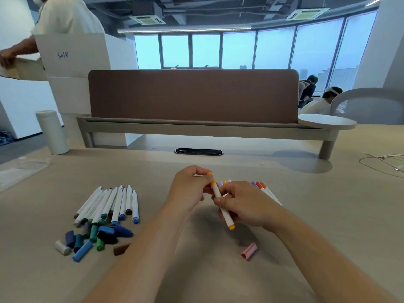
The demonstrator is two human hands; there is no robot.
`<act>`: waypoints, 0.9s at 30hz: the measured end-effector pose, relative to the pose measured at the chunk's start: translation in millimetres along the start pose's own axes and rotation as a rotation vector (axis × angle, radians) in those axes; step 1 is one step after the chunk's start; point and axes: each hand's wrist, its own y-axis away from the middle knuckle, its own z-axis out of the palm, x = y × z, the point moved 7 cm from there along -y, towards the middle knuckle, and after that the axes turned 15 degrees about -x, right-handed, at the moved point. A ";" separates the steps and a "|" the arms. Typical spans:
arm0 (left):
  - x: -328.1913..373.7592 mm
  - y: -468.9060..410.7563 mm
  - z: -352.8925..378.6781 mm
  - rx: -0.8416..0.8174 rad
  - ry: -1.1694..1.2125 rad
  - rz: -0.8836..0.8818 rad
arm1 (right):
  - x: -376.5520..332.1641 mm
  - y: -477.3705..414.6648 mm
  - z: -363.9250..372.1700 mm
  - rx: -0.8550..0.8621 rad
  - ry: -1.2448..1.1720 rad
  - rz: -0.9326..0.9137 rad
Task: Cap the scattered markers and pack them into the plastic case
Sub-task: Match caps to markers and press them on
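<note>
Orange at both ends and white along its barrel, an orange marker (219, 201) is being held upright-ish above the middle of the desk (306, 215). The right hand (242, 206) is gripping its barrel with curled fingers. The left hand (188, 189) is pinching a small orange cap (209, 172) at the marker's upper tip; whether the cap is seated yet cannot be told.

Judging by the layout, the work is sitting at an early stage. To the left, a fan of white markers (111, 204) with blue and green ends is lying on the desk, seemingly uncapped, with a pile of loose caps (96, 237) just below it. A pink cap (249, 251) is lying alone near the right forearm. Behind the right hand, a few warm-coloured markers (262, 188) are showing purple, red and orange tops, possibly already capped. No plastic case is showing clearly, so packing appears not yet begun.
</note>
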 end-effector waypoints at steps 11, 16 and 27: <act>8.2 -9.2 -32.4 0.137 -0.233 -0.035 | -1.1 -20.6 -14.1 0.099 0.151 0.256; -4.0 -32.0 -29.6 0.068 -0.567 -0.198 | 3.5 -40.6 -18.2 0.159 0.284 0.408; -28.0 -45.6 -15.0 0.014 -0.985 -0.360 | 13.3 -53.1 -10.3 0.043 0.491 0.473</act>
